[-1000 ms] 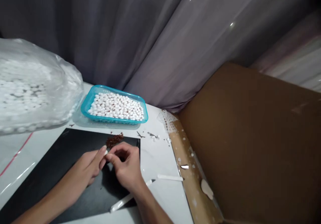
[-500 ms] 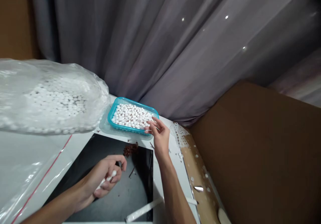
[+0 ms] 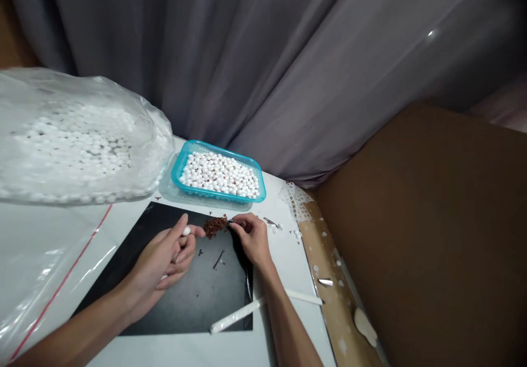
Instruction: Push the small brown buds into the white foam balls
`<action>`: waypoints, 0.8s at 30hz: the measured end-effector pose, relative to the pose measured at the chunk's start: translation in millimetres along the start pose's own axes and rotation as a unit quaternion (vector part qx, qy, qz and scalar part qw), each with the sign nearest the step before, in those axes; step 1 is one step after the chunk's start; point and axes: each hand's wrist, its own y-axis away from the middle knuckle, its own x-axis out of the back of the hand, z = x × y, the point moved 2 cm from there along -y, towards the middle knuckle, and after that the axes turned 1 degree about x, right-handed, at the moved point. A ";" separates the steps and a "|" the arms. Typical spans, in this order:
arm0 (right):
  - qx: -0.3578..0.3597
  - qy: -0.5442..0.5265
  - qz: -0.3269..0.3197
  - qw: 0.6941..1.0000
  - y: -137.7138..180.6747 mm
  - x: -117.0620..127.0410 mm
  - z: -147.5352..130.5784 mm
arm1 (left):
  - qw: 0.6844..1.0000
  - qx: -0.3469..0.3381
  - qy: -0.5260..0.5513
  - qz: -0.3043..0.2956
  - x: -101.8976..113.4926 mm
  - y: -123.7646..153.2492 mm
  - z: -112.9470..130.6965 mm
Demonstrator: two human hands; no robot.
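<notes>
My left hand is closed around several small white balls, one of them showing between thumb and fingers. Its index finger points at a small heap of reddish-brown bits on a black sheet. At the heap's right edge my right hand pinches with thumb and fingertips. Something small and dark shows at those tips, too small to name. Beyond both hands stands a turquoise plastic basket filled with white balls, brown bits among them.
A large clear plastic bag of white balls lies at the left. A white strip-like stick crosses the sheet's lower right corner. Dark scraps are scattered about. A lace piece lies at the table's right edge; a grey curtain hangs behind.
My right hand has left the basket and come down to the brown heap, where it pinches. My left hand has turned, its index finger stretching nearer the heap. The view has shifted slightly.
</notes>
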 end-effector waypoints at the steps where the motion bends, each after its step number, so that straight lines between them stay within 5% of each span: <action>1: 0.003 0.006 0.001 1.000 0.4 -1.8 1.5 | 1.000 0.011 0.002 -0.009 -0.6 0.4 -1.5; 8: 0.022 0.036 -0.019 0.999 0.6 -6.3 2.4 | 0.996 0.046 0.022 -0.076 -5.0 0.8 -2.0; 15: 0.041 0.039 -0.040 0.998 -0.3 -6.4 -3.5 | 0.994 0.025 -0.066 -0.078 -11.3 3.6 -4.6; 24: 0.010 -0.073 -0.024 0.997 11.8 14.1 -25.2 | 0.995 0.032 -0.038 -0.086 -7.2 4.3 -4.3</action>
